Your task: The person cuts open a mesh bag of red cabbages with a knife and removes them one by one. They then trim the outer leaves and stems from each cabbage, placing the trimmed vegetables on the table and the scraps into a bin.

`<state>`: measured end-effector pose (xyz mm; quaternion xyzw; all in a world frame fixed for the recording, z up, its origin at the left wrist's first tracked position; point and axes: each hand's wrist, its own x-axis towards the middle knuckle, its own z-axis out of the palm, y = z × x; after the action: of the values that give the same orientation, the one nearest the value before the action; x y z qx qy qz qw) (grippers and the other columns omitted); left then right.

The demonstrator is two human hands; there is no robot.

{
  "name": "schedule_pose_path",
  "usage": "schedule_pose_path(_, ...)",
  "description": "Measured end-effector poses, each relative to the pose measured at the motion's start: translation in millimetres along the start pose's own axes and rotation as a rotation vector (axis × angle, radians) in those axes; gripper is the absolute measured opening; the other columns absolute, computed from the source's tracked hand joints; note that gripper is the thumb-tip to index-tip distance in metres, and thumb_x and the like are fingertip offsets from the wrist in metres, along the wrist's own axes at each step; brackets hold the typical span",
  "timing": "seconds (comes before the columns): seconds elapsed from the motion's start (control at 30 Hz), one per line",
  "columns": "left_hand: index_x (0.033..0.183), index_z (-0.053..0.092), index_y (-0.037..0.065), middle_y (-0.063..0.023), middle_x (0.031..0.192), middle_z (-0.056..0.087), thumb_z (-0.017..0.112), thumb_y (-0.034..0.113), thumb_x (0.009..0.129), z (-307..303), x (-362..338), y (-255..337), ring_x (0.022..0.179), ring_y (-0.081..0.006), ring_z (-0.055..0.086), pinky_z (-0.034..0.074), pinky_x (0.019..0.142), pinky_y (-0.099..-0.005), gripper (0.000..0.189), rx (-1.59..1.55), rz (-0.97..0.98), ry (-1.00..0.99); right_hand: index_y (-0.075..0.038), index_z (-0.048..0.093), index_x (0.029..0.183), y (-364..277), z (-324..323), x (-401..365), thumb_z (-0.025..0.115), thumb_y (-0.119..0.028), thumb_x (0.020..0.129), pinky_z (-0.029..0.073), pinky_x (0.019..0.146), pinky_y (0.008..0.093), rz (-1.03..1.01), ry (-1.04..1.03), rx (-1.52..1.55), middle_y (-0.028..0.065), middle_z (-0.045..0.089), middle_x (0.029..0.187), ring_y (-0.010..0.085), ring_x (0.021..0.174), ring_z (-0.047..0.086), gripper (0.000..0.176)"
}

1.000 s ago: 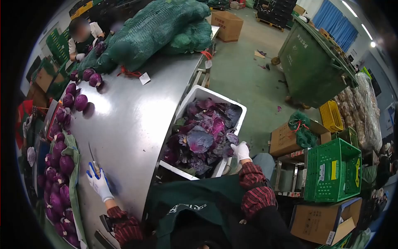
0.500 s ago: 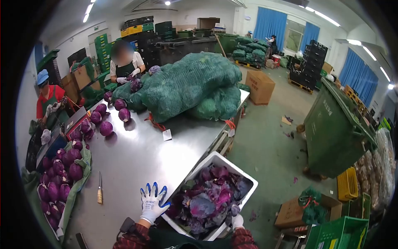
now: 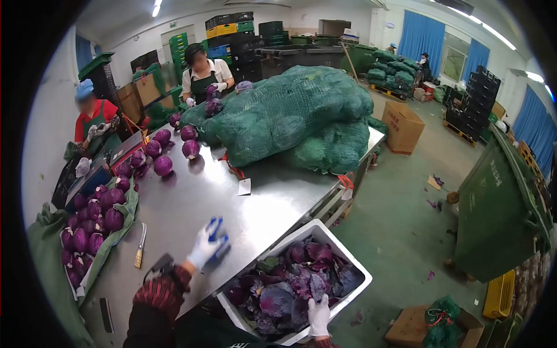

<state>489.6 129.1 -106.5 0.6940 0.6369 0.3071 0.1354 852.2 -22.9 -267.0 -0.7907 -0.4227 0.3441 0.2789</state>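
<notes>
My left hand (image 3: pixel 208 245), in a white and blue glove, reaches out low over the steel table (image 3: pixel 191 203) with fingers apart and nothing in it. My right hand (image 3: pixel 318 316), in a white glove, rests on the near rim of a white bin (image 3: pixel 348 255) full of purple cabbage leaves (image 3: pixel 290 284). A knife with a wooden handle (image 3: pixel 140 248) lies on the table left of my left hand. Red cabbages (image 3: pixel 93 226) fill a green sack at the table's left edge.
Large green net sacks of cabbage (image 3: pixel 290 113) are piled at the table's far end, with loose red cabbages (image 3: pixel 163 165) beside them. Two people in aprons (image 3: pixel 206 72) work at the far left. A green dumpster (image 3: pixel 499 209) and cardboard boxes (image 3: pixel 403 124) stand on the floor to the right.
My view has lifted from the table edge toward the room. My left hand let go of the knife, which now lies on the table, and swept forward. My right hand stays at the bin.
</notes>
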Motion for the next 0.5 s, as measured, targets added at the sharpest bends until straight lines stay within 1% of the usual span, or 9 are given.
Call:
schedule_pose_path(0.03,0.137,0.049,0.011,-0.0161,0.140,0.045,0.067,0.023,0.086,11,36,-14,0.124,-0.0315,0.047,0.039,0.104,-0.0438,0.056,-0.124,-0.042,0.085,0.007,0.045,0.127,43,17,10,0.061,-0.036,0.086,0.049,0.081,0.0488,0.024,-0.001,0.162,0.0317,0.063,0.100,0.0464,0.091,0.062,0.062)
schedule_pose_path(0.1,0.141,0.044,0.018,-0.0198,0.141,0.042,0.067,0.033,0.085,33,119,-74,0.127,-0.0374,0.043,0.032,0.109,-0.0431,0.062,-0.401,-0.065,0.191,0.006,0.055,0.109,41,-16,-6,0.061,-0.033,0.084,0.049,0.078,0.0503,0.007,0.059,-0.101,0.0299,0.064,0.089,0.0480,0.087,0.061,0.046)
schedule_pose_path(0.13,0.142,0.043,0.018,-0.0193,0.142,0.042,0.066,0.033,0.086,42,161,-93,0.127,-0.0367,0.043,0.033,0.108,-0.0423,0.062,-0.379,0.108,0.265,0.005,0.060,0.100,44,-28,-13,0.062,-0.032,0.083,0.052,0.068,0.0455,0.030,0.093,-0.016,0.0245,0.065,0.077,0.0406,0.071,0.065,0.041)
schedule_pose_path(0.17,0.142,0.042,0.018,-0.0188,0.142,0.042,0.066,0.033,0.087,40,197,-103,0.128,-0.0361,0.042,0.033,0.108,-0.0416,0.062,-0.352,0.280,0.336,-0.006,0.061,0.110,57,-42,-25,0.060,-0.031,0.092,0.049,0.084,0.0452,0.054,-0.059,0.040,0.0207,0.066,0.108,0.0348,0.095,0.064,0.030)
schedule_pose_path(0.2,0.142,0.042,0.018,-0.0189,0.142,0.042,0.067,0.034,0.086,21,218,-73,0.127,-0.0356,0.043,0.034,0.107,-0.0408,0.064,-0.254,0.189,0.339,0.000,0.059,0.106,44,-51,-42,0.058,-0.017,0.093,0.049,0.075,0.0462,-0.020,0.120,0.368,0.0161,0.066,0.094,0.0335,0.081,0.062,0.021)
schedule_pose_path(0.23,0.142,0.043,0.018,-0.0190,0.143,0.041,0.068,0.036,0.084,0,235,-29,0.127,-0.0351,0.043,0.034,0.107,-0.0400,0.065,-0.157,0.101,0.340,0.001,0.058,0.101,70,-43,-39,0.058,-0.011,0.093,0.048,0.061,0.0374,0.056,0.106,0.280,0.0096,0.061,0.081,0.0218,0.066,0.056,0.015)
schedule_pose_path(0.3,0.142,0.043,0.018,-0.0193,0.143,0.042,0.070,0.039,0.082,-14,273,9,0.128,-0.0345,0.044,0.035,0.107,-0.0390,0.069,0.001,0.077,0.439,0.000,0.058,0.100,160,-15,-21,0.059,-0.009,0.092,0.043,0.052,0.0298,0.228,0.086,0.496,0.0054,0.056,0.076,0.0141,0.060,0.048,0.012)
schedule_pose_path(0.43,0.143,0.041,0.020,-0.0172,0.145,0.040,0.069,0.047,0.079,-35,334,41,0.132,-0.0334,0.040,0.034,0.108,-0.0391,0.075,0.014,0.030,0.429,-0.002,0.059,0.100,58,-59,-45,0.061,-0.016,0.091,0.039,0.047,0.0289,0.270,0.093,0.260,0.0048,0.057,0.073,0.0120,0.055,0.047,0.017)
schedule_pose_path(0.5,0.144,0.040,0.023,-0.0155,0.147,0.038,0.066,0.053,0.079,-36,360,37,0.134,-0.0327,0.037,0.032,0.110,-0.0382,0.076,0.176,0.061,0.441,-0.001,0.061,0.097,42,-64,-51,0.061,-0.021,0.091,0.039,0.045,0.0297,0.441,0.033,0.579,0.0051,0.059,0.071,0.0124,0.053,0.049,0.021)
